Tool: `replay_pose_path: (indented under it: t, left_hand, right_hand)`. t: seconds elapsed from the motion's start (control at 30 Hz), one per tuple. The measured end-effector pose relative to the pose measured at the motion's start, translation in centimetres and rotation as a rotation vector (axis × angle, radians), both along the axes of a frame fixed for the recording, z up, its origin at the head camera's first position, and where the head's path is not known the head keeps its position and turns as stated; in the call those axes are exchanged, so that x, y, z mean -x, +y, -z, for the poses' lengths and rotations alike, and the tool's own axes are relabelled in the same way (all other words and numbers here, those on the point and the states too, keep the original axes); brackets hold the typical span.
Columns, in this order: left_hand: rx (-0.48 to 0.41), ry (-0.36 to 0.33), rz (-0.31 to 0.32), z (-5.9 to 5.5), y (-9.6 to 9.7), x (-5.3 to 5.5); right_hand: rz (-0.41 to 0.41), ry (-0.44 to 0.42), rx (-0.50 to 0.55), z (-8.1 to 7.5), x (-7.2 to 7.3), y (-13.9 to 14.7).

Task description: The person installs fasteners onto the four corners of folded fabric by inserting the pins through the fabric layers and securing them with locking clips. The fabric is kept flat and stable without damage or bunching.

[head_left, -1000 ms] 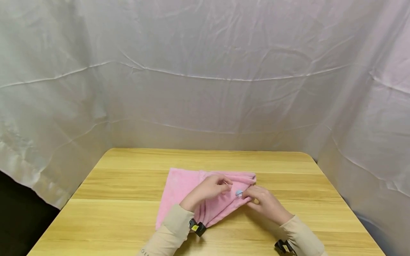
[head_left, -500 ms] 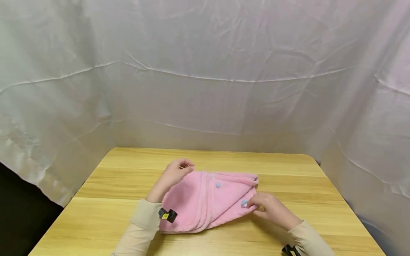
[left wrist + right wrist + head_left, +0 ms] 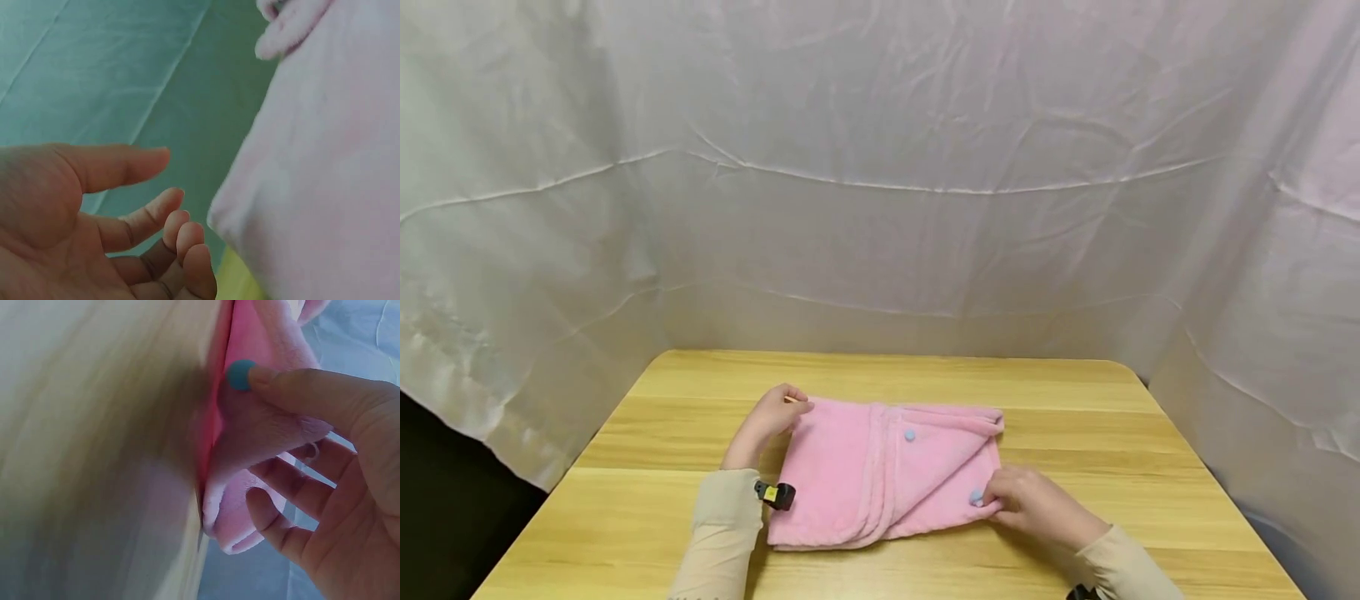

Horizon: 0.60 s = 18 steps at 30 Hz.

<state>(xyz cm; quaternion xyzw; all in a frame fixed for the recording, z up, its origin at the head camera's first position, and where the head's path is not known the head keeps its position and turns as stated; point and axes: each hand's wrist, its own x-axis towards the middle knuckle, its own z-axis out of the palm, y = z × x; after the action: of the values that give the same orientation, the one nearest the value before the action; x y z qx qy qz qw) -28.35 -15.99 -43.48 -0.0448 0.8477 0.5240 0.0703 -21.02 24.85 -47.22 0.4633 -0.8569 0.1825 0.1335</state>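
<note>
A pink plush towel (image 3: 831, 475) with seamed bands across its middle lies folded on the table. One blue button (image 3: 910, 435) shows on its folded flap; a second blue button (image 3: 239, 375) sits at the near right corner. My right hand (image 3: 1033, 500) pinches that corner, its thumb against the button in the right wrist view, with a small loop of cord by the fingers. At the towel's far left corner is my left hand (image 3: 769, 417). The left wrist view shows its fingers loosely bent, holding nothing, a small gap from the towel's edge.
The wooden table (image 3: 647, 500) has rounded far corners. A pale grey curtain (image 3: 880, 242) hangs behind it and along both sides. Each wrist carries a small black camera (image 3: 777, 495).
My left hand has moved left from over the towel's middle to its far left corner. My right hand has drawn the button corner nearer and slightly right, and the towel lies flatter.
</note>
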Motion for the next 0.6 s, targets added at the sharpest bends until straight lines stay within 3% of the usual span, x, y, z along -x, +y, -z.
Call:
replay_pose_path:
  t: [0.1,0.2,0.33,0.43,0.6]
  left_hand:
    - [-0.015,-0.035,-0.018,0.5,-0.4,0.2]
    - [-0.018,-0.054,-0.019,1.1,-0.6,0.5]
    - [-0.032,-0.075,-0.019,1.8,-0.7,0.8]
    - [-0.040,-0.095,-0.034,2.3,-0.8,0.9]
    - [-0.024,-0.103,-0.046,2.7,-1.1,0.9]
  right_hand:
    - [-0.003,-0.038,-0.024,0.0,0.0,0.3]
    - [0.016,-0.139,-0.042,-0.3,-0.1,0.6]
    - [0.032,-0.240,0.001,-1.3,0.1,0.7]
    - [0.027,-0.237,0.050,-2.4,0.8,0.1]
    - [0.075,-0.188,0.042,-4.7,2.5,-1.8]
